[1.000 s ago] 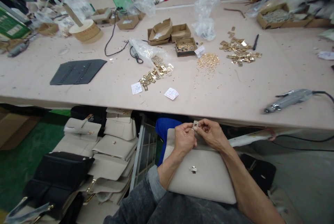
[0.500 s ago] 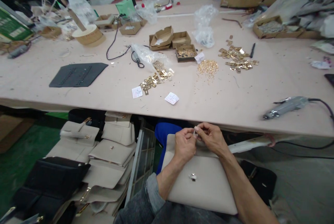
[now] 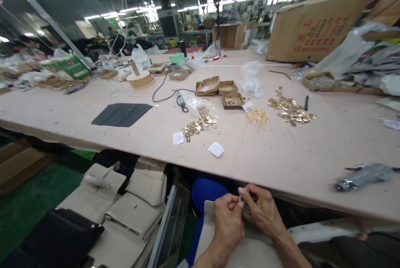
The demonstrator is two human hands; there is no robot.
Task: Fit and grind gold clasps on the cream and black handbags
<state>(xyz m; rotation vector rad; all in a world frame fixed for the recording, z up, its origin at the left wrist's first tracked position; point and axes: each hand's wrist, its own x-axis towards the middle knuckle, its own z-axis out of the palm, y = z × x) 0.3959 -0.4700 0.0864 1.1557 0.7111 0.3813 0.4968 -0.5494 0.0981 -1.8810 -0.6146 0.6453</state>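
Observation:
A beige bag lies on my lap below the table edge, its lower part cut off by the frame. Over its upper part, my left hand is closed, thumb and fingers pinched together. Facing it, my right hand is closed too, and the fingertips of both hands meet. A thin, pale bit shows between them, too small to name; the fingers hide the rest.
Gold metal plates, small gold pieces and cardboard boxes are on the table. An electric screwdriver lies at right. Beige bags are stacked at left, beside a black bag.
The view has tilted up, so the table and hands sit lower and more of the workshop shows. Both hands stay pinched together over the bag; the bag's metal clasp has left the view.

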